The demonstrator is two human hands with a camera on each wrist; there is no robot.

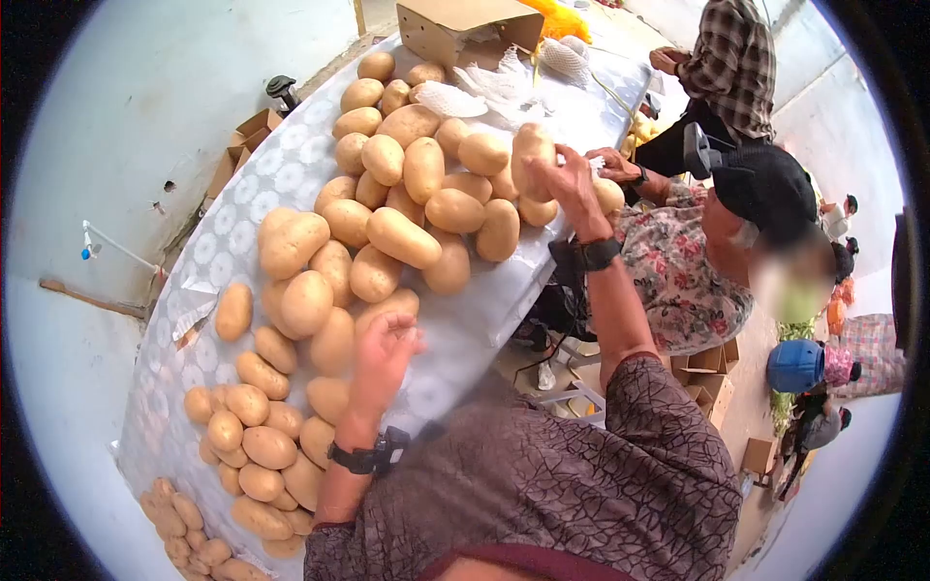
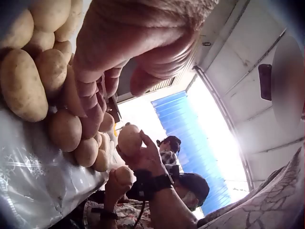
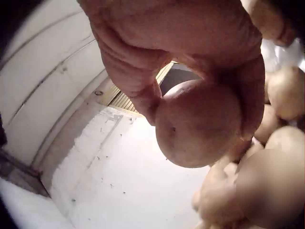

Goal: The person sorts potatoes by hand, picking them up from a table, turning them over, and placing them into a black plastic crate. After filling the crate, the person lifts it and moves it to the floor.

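My right hand (image 1: 573, 194) grips a large potato (image 1: 533, 163) above the far right of the potato pile. In the right wrist view the thumb and fingers clasp this potato (image 3: 198, 124) from both sides. Bent fingers with nothing in them show on my left hand (image 1: 386, 353), which hovers over the near side of the pile, beside a potato (image 1: 387, 308). The left wrist view has those fingers (image 2: 90, 95) in front of several potatoes. Close to my right hand, another person's hand (image 1: 608, 165) holds a smaller potato (image 1: 608, 197).
Several potatoes (image 1: 266, 447) lie in groups along the patterned tablecloth (image 1: 228, 208). White foam net sleeves (image 1: 450, 100) and an open cardboard box (image 1: 470, 29) are at the far end. The person in a floral shirt (image 1: 668, 271) sits at the table's right edge.
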